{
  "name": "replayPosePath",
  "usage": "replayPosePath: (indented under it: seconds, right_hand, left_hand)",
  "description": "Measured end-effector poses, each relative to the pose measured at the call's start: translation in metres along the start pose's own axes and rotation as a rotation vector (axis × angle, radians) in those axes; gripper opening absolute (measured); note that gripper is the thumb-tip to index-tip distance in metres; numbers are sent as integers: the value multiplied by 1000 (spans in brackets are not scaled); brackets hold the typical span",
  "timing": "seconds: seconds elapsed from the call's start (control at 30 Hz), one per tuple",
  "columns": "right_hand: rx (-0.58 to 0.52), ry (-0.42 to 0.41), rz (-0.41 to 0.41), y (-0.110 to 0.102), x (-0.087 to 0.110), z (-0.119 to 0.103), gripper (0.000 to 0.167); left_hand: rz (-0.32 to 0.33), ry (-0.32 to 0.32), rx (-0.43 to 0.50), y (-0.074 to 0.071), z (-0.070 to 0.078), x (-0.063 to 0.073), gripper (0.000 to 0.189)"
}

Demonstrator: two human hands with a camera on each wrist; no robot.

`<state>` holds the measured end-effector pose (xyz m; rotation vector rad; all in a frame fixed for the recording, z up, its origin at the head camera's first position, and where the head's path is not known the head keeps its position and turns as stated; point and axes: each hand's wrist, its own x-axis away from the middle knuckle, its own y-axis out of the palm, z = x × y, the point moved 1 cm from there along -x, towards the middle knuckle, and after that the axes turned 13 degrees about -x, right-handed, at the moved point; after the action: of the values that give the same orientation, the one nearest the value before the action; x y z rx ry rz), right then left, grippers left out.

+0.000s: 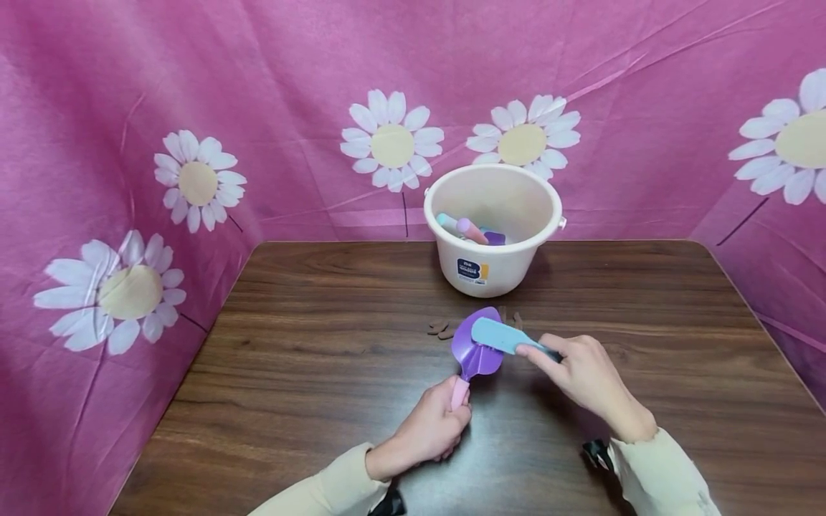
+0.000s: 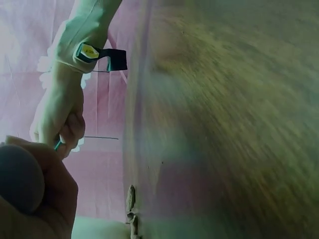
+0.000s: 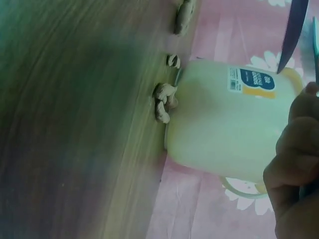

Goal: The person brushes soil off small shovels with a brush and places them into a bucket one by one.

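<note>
In the head view my left hand [image 1: 432,423] grips the pink handle of a purple trowel [image 1: 466,351], its broad blade raised toward the bucket. My right hand [image 1: 584,373] holds a light blue flat-headed tool [image 1: 500,335] by its handle. The tool's head lies across the trowel's blade; whether it has bristles underneath I cannot tell. Small brown lumps [image 1: 442,330] lie on the table on both sides of the blade, partly hidden by it. The right wrist view shows more of these brown lumps [image 3: 164,99] in front of the bucket.
A white bucket [image 1: 452,269] stands at the back of the wooden table [image 1: 310,337]. Inside lean several tools, including one with a pink handle [image 1: 472,231]. Pink cloth [image 1: 290,86] with daisies hangs behind and along the sides.
</note>
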<state>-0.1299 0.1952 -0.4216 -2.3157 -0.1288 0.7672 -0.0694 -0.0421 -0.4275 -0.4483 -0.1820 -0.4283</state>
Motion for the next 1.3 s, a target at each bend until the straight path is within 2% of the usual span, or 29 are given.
replayPosePath:
  seconds: [0.13,0.23,0.4,0.47,0.53,0.63,0.73,0.83,1.03,1.2,1.3]
  right_hand:
    - [72,101,54,-1,-5,4,40]
    - [132,161,65,-1,-9,3,46]
    - [185,213,67,1,-12,-13,48]
    - [186,175,71,2,-13,-24,46]
    - [179,103,56,4,-14,-36,45]
    - [179,-23,3,8,-13,-51,44]
    - [191,-89,-48,11,-11,-61,43]
    - [204,-102,-68,12,-9,-64,42]
    - [197,-72,-54,11,-8,-60,44]
    - [188,-59,-11,10,-9,-56,47]
    - [184,-22,24,9,-10,-51,47]
  left_hand:
    - [2,17,-40,2,0,-1,10]
    - [1,21,-84,3,-1,-2,10]
    - [25,43,-156,2,-3,-3,9]
    - [27,48,-158,3,-3,-4,8]
    - [23,39,-148,3,-4,-5,8]
    - [3,10,-110,3,-5,-6,6]
    - [0,-4,-100,2,-5,-6,6]
    - [8,1,-115,2,-5,-6,6]
    - [16,30,-172,1,-4,-4,7]
    - [71,108,-286,-2,-1,-3,7]
    - [100,143,-350,-3,-1,-2,8]
